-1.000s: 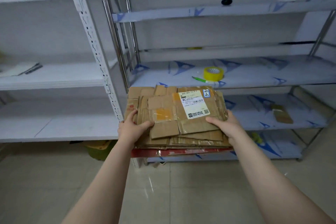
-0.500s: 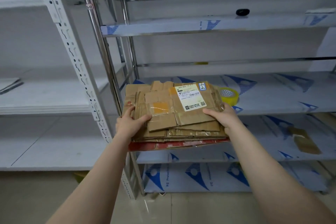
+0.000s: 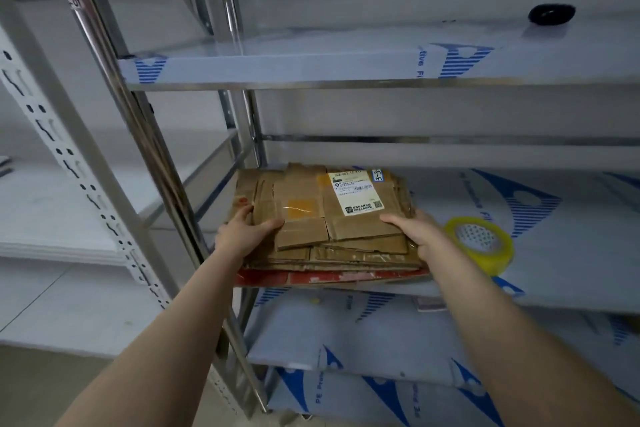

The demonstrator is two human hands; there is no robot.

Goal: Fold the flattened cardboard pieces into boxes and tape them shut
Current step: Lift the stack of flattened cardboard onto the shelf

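A stack of flattened brown cardboard pieces (image 3: 311, 204), with a white shipping label on top and a red piece at the bottom, lies at the left end of the middle steel shelf (image 3: 571, 270). My left hand (image 3: 242, 234) grips the stack's near left corner, thumb on top. My right hand (image 3: 420, 234) grips the near right corner, thumb over the top sheet. A roll of yellow packing tape (image 3: 485, 248) sits on the same shelf just right of my right hand.
The steel rack has an upper shelf (image 3: 311, 62) holding a small black round object (image 3: 550, 14), and lower shelves (image 3: 346, 333) under blue-printed film. Shiny upright posts (image 3: 138, 121) stand left of the stack. A white perforated rack (image 3: 52, 149) stands further left.
Both hands carried the stack forward and up to the rack; it now rests on the middle shelf beside the tape roll. The camera has closed in on the rack.
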